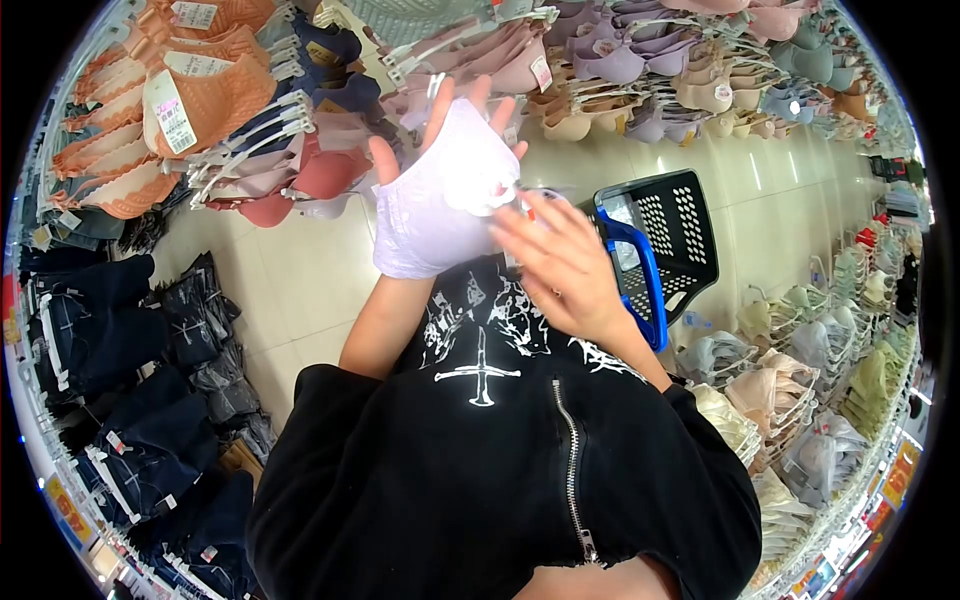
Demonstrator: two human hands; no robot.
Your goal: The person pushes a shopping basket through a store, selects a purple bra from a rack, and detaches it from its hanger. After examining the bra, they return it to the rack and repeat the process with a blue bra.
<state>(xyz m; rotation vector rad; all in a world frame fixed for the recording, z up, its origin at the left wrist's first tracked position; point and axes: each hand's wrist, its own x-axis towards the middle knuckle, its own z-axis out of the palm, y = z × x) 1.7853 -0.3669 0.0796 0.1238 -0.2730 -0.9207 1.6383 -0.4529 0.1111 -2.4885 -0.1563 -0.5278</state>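
**Left grip spread flat beneath a pale lilac garment**

Left hand (438, 105) is raised with its grip released: fingers fan out and the thumb stands apart, so the lilac garment (435, 205) lies draped over the palm instead of being clenched. Fingertips show above the cloth's upper edge, and the cloth hangs down over the wrist.

Right hand (562, 265) sits just beside it, lower and to the right, back toward the camera, with its fingers stretched to the garment's right edge, where something small and white shows. Whether that grip pinches the edge or only touches it, I cannot tell.

A black basket (675, 225) with a blue handle (640, 270) sits just behind the right forearm. Both arms come out of a black zipped jacket (480, 480) with a white print.

All around, hangers crowd the racks: orange bras (215, 100) at the upper left, dark folded pieces (110, 320) low on the left, and pastel bras (790, 400) down the right side. Between them runs a pale tiled floor (300, 280).
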